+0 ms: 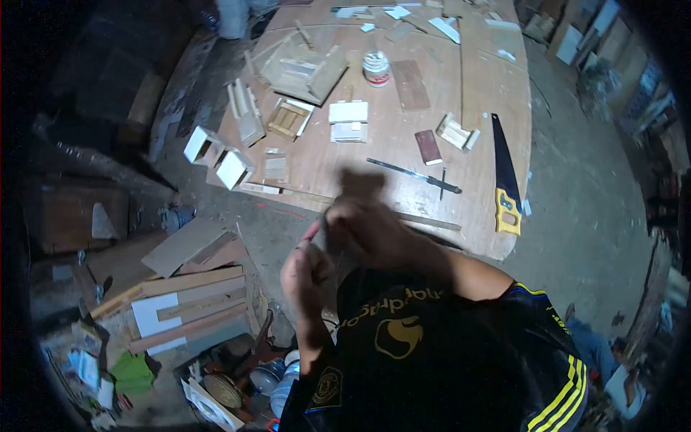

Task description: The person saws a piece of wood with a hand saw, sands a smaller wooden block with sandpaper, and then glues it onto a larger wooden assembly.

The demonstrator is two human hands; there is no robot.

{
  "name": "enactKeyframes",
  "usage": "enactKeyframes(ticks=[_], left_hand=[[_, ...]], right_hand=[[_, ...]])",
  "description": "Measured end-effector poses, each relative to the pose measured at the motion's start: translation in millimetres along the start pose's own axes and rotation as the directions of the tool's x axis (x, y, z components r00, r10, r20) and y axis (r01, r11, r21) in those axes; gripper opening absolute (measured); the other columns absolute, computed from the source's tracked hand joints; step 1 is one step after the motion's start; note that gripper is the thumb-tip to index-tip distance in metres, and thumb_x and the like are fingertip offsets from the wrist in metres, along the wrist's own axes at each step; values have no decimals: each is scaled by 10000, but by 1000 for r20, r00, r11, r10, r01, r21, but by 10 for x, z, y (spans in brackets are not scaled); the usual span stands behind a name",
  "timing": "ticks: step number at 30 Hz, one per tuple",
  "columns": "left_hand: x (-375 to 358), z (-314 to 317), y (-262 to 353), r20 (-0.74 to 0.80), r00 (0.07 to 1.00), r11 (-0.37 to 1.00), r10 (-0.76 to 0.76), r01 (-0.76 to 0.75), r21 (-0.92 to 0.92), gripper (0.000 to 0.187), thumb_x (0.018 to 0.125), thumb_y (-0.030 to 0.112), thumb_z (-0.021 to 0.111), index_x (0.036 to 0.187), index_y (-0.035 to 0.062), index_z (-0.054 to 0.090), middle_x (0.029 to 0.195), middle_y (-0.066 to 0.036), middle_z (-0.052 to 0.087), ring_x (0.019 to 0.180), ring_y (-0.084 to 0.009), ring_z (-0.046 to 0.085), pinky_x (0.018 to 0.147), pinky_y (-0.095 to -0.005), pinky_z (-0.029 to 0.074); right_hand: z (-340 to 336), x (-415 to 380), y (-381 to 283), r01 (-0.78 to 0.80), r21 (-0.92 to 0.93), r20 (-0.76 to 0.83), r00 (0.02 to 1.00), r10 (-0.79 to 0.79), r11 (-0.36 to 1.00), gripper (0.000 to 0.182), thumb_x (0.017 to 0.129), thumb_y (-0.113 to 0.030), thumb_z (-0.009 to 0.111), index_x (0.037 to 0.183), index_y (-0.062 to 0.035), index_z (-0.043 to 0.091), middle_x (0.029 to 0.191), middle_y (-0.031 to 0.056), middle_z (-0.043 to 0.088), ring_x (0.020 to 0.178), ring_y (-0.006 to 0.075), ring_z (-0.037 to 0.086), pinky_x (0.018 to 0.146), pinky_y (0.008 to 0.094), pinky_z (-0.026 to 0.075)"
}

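Observation:
Close in front of my chest, at the table's near edge, both hands are together. My left hand (306, 270) has its fingers closed at the lower end of a small flat greyish piece (323, 232). My right hand (363, 232) is curled at the other side of that piece, dark and smeared by motion. Just beyond the right hand a dark blurred shape (362, 181) overlaps the table; I cannot make out whether this hand grips it. On the table past the hands lies a thin dark bar clamp (414, 175).
On the wooden table (392, 133) stand a white tub (376, 69), a wooden box frame (302, 72), small wooden pieces (349, 121) and a dark red block (427, 147). A yellow-handled handsaw (507, 180) lies at the right edge. Boards (191, 306) are stacked on the floor at left.

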State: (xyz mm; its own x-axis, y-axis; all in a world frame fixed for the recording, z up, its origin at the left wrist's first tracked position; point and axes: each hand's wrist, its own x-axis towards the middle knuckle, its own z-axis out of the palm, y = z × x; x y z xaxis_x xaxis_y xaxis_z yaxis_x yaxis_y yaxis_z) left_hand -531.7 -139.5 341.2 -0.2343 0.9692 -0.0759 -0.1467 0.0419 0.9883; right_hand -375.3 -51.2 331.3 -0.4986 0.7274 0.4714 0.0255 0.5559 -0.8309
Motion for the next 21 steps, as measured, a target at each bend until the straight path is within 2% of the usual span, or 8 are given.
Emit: enactKeyframes(ticks=[1,5,8,9,11,14,16,21], left_hand=[[-7,-14,31,-60,985,973,-159,146,-180,550,984,468,403,1160,-42,511,618,32,312,498,-77,248,498,-267,259],[102,-297,-54,-38,983,922,-181,157,-354,594,968,485,437,1178,-68,490,632,31,321,507,-68,256,493,-258,247],[316,-571,-144,120,981,956,-150,175,-235,581,978,463,432,1181,-78,491,617,26,359,508,-77,324,491,-249,322],[364,-641,-132,186,972,950,-140,185,-252,531,956,428,501,1180,-53,488,654,16,356,525,-79,312,483,-271,279],[434,-733,-111,191,964,933,-183,232,-275,513,963,405,497,1193,-54,483,660,11,365,538,-86,332,493,-271,298],[548,-810,3,213,955,915,-207,266,-304,475,987,350,471,1240,-52,465,694,-6,423,604,-101,417,553,-267,362],[625,-867,15,222,943,942,-248,288,-171,412,1008,318,424,1215,-23,531,697,5,461,607,-67,429,551,-224,350],[766,-1048,299,321,940,980,-113,51,194,347,1004,281,427,1141,-2,574,705,-25,533,617,-91,482,598,-238,398]], right_hand=[[73,-73,28,-109,-4,63,992,109,994,139,821,-113,594,913,-50,510,806,140,558,754,351,597,622,428,477],[303,-347,163,-263,-44,194,944,267,964,112,869,-112,548,927,-33,495,845,167,549,809,379,583,676,449,471],[497,-431,228,-342,-93,282,891,355,935,125,872,-151,539,922,-44,500,855,157,546,823,381,573,682,444,467],[571,-445,251,-289,-155,272,907,322,945,128,876,-169,538,914,-48,514,861,156,556,824,380,577,677,444,471],[742,-476,308,-222,-201,282,920,273,954,136,879,-187,536,906,-53,528,866,155,567,825,378,580,673,443,475],[929,-427,354,-361,-301,309,839,448,883,156,881,-200,554,897,-51,599,845,170,605,799,375,607,687,445,494],[1001,-320,278,-375,-353,239,850,470,857,169,879,-220,565,854,-56,602,792,153,603,747,378,600,653,461,484],[1165,-251,228,-446,-395,172,823,542,803,157,851,-219,617,835,-62,618,811,117,606,754,358,605,652,453,483]])
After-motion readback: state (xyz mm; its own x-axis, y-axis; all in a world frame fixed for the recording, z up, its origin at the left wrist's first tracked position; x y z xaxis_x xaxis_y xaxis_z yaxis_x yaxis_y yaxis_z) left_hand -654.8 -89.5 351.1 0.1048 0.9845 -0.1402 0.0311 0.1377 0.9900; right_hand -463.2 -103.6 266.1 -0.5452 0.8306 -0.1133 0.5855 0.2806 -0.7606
